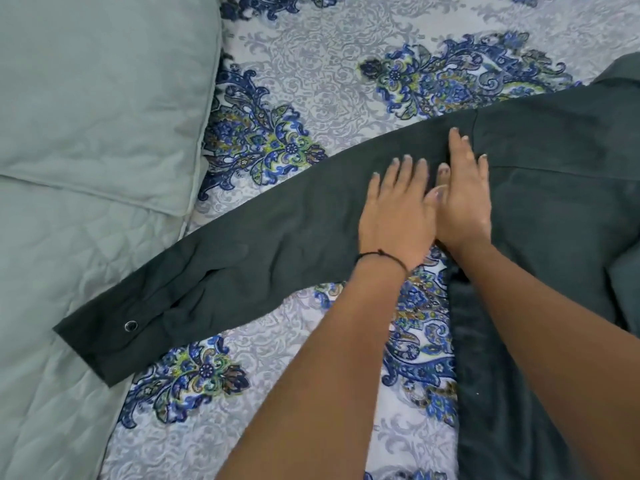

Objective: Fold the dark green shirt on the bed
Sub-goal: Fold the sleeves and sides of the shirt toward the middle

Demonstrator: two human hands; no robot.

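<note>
— On the patterned bed (311, 81), where does the dark green shirt (540, 188) lie?

— Its body lies along the right side, one long sleeve (214, 265) stretched out leftward so the cuff (104, 341) overlaps the pale quilt (52, 271).

— And the hands?

— Both press flat near the shoulder seam, the left hand (394, 216) touching the right hand (464, 202); each grip is spread apart, fingers clamped on nothing.

— What could go wrong?

— Smoothing outward may push wrinkles toward the cuff, so the sleeve folds crooked. The shirt's right edge is cut off; it possibly bunches there.
</note>
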